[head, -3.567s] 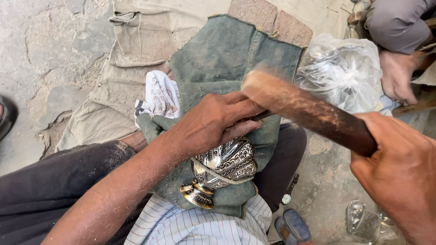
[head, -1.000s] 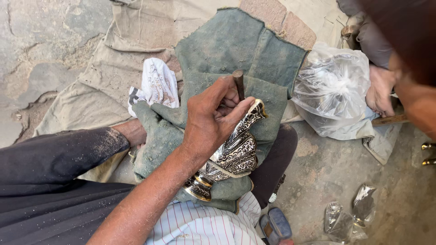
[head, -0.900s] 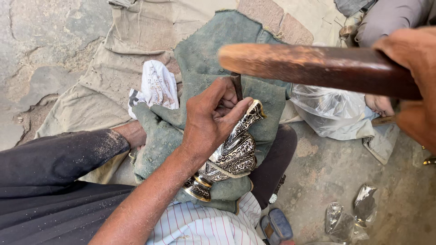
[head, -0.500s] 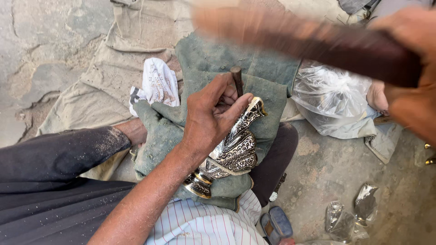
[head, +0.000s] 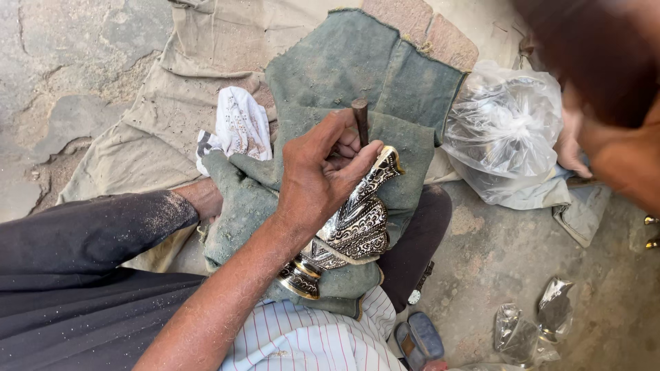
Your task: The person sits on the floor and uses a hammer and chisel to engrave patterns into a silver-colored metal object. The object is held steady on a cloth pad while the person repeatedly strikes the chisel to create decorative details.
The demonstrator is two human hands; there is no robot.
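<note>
My left hand (head: pixel 320 182) pinches a short dark metal punch (head: pixel 360 117) upright against the upper end of an ornate silver engraved piece (head: pixel 357 223). That piece lies on a green cloth (head: pixel 357 62) spread over my lap. My right hand (head: pixel 625 165) is a blur at the right edge, raised high. It grips a thick wooden mallet handle (head: pixel 591 62), which shows only as a dark brown smear at the top right, well above the punch.
A white patterned rag (head: pixel 237 124) lies left of the green cloth on a tan sheet (head: pixel 199 62). To the right, a clear plastic bag (head: pixel 505 130) holds shiny parts, with another person's hand (head: pixel 569 148) behind it. Small shiny pieces (head: pixel 536 326) lie on the stone floor.
The wooden handle has swung from across the top of the view up to the top right corner. My left hand, the punch and the silver piece have stayed put.
</note>
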